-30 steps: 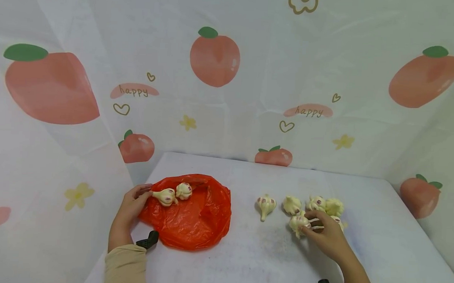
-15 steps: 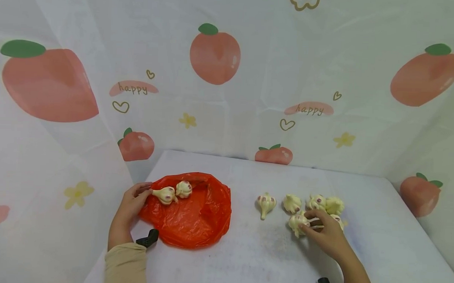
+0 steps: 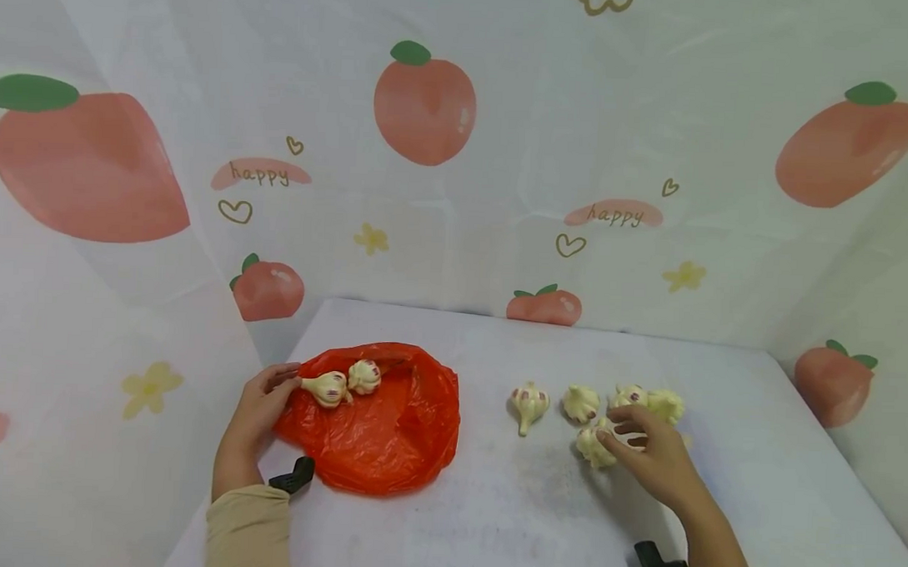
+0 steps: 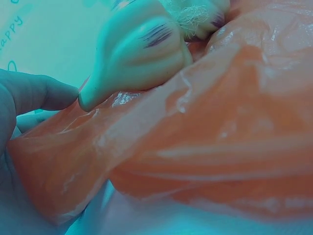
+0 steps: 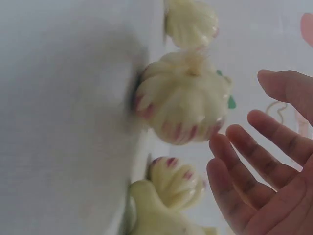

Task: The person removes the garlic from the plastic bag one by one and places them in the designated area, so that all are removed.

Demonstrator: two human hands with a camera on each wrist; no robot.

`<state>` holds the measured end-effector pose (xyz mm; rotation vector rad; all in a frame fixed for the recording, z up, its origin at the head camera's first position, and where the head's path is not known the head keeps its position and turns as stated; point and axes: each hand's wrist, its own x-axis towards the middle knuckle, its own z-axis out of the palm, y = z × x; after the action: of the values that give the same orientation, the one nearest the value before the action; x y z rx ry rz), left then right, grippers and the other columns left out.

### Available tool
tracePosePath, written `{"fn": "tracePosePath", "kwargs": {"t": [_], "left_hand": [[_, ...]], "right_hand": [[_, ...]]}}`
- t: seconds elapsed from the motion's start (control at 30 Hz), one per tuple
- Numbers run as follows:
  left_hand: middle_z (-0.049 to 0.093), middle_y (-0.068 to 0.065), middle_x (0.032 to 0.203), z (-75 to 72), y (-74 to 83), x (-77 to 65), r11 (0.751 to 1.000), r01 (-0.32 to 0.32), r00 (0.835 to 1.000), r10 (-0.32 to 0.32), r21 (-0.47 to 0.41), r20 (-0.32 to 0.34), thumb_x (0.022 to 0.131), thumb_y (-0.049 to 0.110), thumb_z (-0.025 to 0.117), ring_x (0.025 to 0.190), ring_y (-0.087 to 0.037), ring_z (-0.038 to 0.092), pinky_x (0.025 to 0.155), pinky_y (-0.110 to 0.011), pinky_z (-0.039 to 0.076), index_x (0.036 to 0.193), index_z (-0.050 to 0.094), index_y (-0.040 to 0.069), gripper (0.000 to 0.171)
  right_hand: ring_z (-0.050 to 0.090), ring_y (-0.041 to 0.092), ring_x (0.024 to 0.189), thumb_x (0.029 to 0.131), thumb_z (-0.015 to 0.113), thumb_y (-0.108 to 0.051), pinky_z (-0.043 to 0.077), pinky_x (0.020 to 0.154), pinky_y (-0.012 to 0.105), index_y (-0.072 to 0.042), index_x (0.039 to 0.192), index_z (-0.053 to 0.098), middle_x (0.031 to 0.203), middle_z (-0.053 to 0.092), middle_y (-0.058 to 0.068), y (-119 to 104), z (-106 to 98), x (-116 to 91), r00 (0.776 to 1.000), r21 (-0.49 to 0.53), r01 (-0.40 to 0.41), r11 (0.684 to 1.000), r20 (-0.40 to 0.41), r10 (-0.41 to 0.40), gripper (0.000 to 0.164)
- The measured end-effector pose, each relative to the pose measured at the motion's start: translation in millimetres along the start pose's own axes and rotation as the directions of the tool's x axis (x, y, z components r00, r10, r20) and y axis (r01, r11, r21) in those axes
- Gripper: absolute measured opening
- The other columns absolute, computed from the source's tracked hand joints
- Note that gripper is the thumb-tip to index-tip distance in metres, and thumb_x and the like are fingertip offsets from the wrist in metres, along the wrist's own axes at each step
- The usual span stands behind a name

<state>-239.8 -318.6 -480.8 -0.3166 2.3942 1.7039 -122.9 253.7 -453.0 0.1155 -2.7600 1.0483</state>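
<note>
Red bag, garlic bulbs, white worktop.
L hand pinching bag's L rim; 2 bulbs in bag; 1 bulb mid-worktop; R hand, fingers loosely extended, at front bulb of R cluster, contact unclear.

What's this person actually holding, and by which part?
The left hand seems to pinch the red bag by its left edge; the right hand, near a garlic bulb, holds nothing.
</note>
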Motion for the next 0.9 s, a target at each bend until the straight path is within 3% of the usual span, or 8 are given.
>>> {"fn": "tracePosePath", "kwargs": {"t": [0.47,0.6,0.73,0.9], "left_hand": [[0.037,-0.022,0.167,0.9,3.0,2.1,1.000,-0.015,1.000,0.015,0.003,-0.001,0.112,0.036,0.049,0.153,-0.041,0.037,0.123,-0.055,0.041,0.162,0.039,0.010,0.058],[0.040,-0.021,0.165,1.1,5.4,5.2,0.998,-0.062,0.998,0.062,0.016,0.011,0.112,0.036,0.049,0.151,-0.039,0.040,0.121,-0.045,0.046,0.161,0.041,0.009,0.057],[0.042,-0.022,0.164,-0.1,2.8,5.2,0.998,-0.060,0.998,0.060,0.032,0.007,0.112,0.033,0.048,0.149,-0.038,0.042,0.115,-0.034,0.048,0.160,0.042,0.008,0.055],[0.042,-0.021,0.164,-0.8,-1.7,3.7,0.999,-0.043,0.999,0.043,0.027,-0.001,0.112,0.033,0.048,0.149,-0.037,0.042,0.121,-0.044,0.045,0.160,0.042,0.008,0.055]], "right_hand": [[0.072,0.026,0.105,0.096,0.080,-0.016,0.063,0.089,0.034,-0.009,0.122,0.071,0.118,0.074,0.009,-29.5,5.8,13.9,0.989,0.096,0.148,0.984,-0.040,-0.145,0.029],[0.072,0.023,0.104,0.094,0.081,-0.013,0.064,0.088,0.037,-0.010,0.119,0.071,0.117,0.074,0.008,-38.8,13.1,20.5,0.981,0.139,0.190,0.972,-0.056,-0.183,0.027],[0.071,0.022,0.106,0.096,0.080,-0.018,0.064,0.090,0.042,-0.013,0.120,0.072,0.118,0.073,0.005,-50.5,23.1,26.9,0.982,0.187,0.190,0.964,-0.015,-0.190,0.026],[0.070,0.023,0.110,0.096,0.080,-0.018,0.063,0.093,0.044,-0.013,0.121,0.072,0.120,0.073,0.007,-68.8,35.6,34.3,0.973,0.240,0.216,0.946,0.026,-0.229,0.027]]}}
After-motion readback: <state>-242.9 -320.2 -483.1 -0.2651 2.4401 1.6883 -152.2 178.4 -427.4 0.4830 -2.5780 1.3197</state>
